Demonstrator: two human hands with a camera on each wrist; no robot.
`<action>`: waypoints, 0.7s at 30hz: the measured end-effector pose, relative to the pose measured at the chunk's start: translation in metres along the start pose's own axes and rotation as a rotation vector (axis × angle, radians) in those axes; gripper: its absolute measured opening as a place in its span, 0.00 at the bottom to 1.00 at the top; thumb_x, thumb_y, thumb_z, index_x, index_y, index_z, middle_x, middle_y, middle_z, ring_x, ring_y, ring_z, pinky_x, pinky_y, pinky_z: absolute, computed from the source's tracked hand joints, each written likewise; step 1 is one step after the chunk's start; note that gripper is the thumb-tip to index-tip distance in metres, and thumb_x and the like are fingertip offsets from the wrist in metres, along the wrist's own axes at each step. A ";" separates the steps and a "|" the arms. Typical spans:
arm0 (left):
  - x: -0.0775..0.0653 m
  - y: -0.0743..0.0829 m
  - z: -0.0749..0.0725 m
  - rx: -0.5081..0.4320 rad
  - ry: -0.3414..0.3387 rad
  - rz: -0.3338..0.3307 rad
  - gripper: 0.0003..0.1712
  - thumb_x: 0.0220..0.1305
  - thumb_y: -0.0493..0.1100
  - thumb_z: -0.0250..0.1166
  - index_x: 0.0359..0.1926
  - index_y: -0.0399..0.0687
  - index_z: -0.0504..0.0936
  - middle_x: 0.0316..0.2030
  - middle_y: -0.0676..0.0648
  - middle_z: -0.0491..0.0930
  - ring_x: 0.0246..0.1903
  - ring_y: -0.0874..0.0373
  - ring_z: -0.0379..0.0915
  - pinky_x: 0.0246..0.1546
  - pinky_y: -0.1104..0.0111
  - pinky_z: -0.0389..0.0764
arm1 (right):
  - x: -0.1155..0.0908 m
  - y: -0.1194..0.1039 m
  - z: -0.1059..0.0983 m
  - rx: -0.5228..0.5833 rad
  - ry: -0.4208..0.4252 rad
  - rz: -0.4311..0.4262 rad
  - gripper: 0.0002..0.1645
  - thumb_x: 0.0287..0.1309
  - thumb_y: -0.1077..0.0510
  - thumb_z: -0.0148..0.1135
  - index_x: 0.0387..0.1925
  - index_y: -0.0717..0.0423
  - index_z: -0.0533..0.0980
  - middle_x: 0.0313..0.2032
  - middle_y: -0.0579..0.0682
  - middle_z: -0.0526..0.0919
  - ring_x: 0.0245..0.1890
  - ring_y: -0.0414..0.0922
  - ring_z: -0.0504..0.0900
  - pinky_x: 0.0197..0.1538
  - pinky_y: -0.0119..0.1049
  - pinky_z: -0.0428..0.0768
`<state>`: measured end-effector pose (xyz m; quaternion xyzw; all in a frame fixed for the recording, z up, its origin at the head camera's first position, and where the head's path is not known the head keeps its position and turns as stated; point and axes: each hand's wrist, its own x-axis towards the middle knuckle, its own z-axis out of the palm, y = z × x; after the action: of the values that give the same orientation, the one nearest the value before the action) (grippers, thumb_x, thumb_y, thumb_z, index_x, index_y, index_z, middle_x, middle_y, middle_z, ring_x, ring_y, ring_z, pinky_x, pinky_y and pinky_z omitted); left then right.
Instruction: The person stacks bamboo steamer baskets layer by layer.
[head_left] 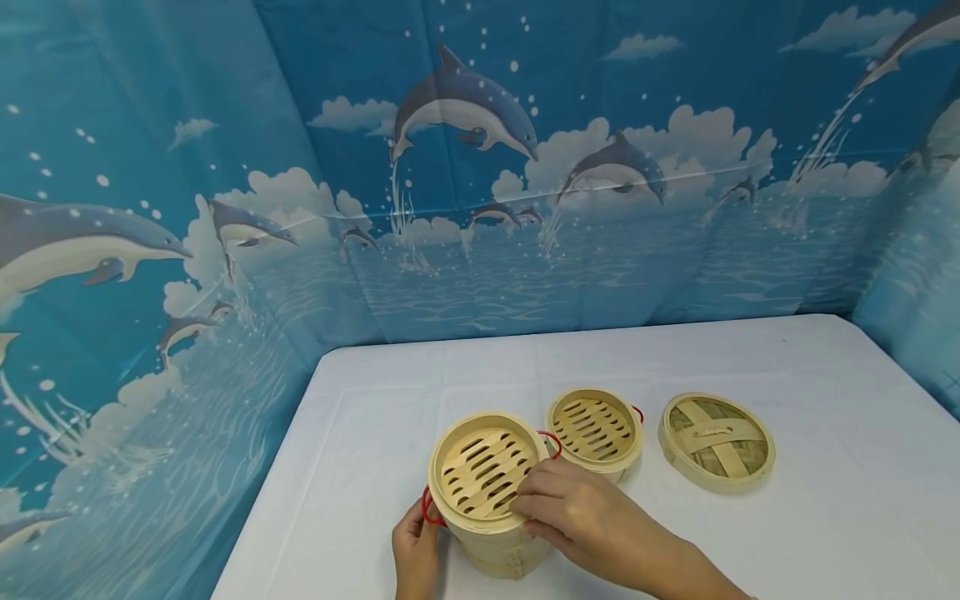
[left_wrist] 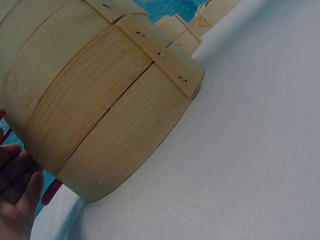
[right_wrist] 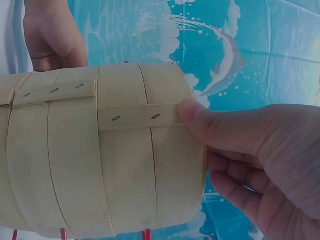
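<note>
A stack of round bamboo steamer baskets [head_left: 501, 542] stands on the white table, its slatted top facing up and red loop handles on its sides. My right hand [head_left: 577, 512] pinches the near right rim of the top basket, the thumb [right_wrist: 197, 117] on the outer wall over a stapled strip and the other fingers at the edge. On the opposite side, my left hand [head_left: 417, 546] rests against the lower wall below a red handle [head_left: 427, 506]. In the left wrist view its fingers [left_wrist: 17, 170] lie beside the wall near the red loops.
Behind the stack to the right sits another slatted bamboo basket [head_left: 596, 427] with a red handle. Farther right lies a woven bamboo lid [head_left: 717, 442] with a crossed strap. A blue dolphin-print curtain [head_left: 465, 275] hangs along the back and sides of the white table [head_left: 322, 467].
</note>
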<state>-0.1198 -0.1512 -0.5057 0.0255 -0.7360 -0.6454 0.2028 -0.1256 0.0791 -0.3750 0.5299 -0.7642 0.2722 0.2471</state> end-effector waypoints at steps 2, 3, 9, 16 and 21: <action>0.000 0.001 0.000 0.001 -0.001 -0.006 0.10 0.65 0.33 0.55 0.30 0.32 0.80 0.21 0.53 0.77 0.25 0.62 0.72 0.27 0.73 0.77 | 0.000 0.000 0.001 -0.002 0.010 -0.002 0.04 0.54 0.58 0.64 0.33 0.53 0.79 0.35 0.41 0.77 0.39 0.38 0.74 0.46 0.27 0.74; 0.000 0.002 0.000 0.000 -0.002 -0.010 0.10 0.65 0.33 0.55 0.31 0.32 0.81 0.21 0.53 0.77 0.25 0.62 0.72 0.27 0.72 0.77 | 0.000 0.000 0.002 -0.004 0.013 -0.002 0.04 0.55 0.58 0.63 0.33 0.53 0.79 0.35 0.41 0.77 0.39 0.38 0.74 0.46 0.27 0.74; 0.000 0.002 0.000 -0.001 -0.008 -0.011 0.10 0.65 0.33 0.54 0.32 0.30 0.80 0.21 0.54 0.76 0.24 0.63 0.72 0.26 0.72 0.78 | 0.001 -0.003 0.005 -0.016 0.026 0.006 0.05 0.55 0.57 0.63 0.34 0.53 0.79 0.35 0.41 0.76 0.40 0.38 0.74 0.46 0.28 0.74; -0.001 0.000 -0.001 0.022 -0.003 0.016 0.11 0.66 0.33 0.54 0.37 0.29 0.80 0.21 0.54 0.76 0.24 0.64 0.72 0.26 0.73 0.78 | 0.001 -0.007 0.007 -0.022 0.043 0.010 0.05 0.57 0.57 0.61 0.34 0.54 0.78 0.35 0.41 0.75 0.39 0.39 0.73 0.44 0.29 0.74; 0.000 0.001 0.000 0.025 -0.001 -0.002 0.11 0.66 0.34 0.54 0.36 0.29 0.80 0.21 0.54 0.76 0.24 0.63 0.72 0.26 0.73 0.78 | 0.001 -0.008 0.009 -0.023 0.055 0.015 0.10 0.64 0.55 0.54 0.34 0.55 0.79 0.35 0.42 0.76 0.39 0.39 0.74 0.44 0.29 0.75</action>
<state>-0.1191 -0.1513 -0.5052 0.0284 -0.7441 -0.6364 0.2014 -0.1189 0.0700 -0.3793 0.5134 -0.7643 0.2797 0.2721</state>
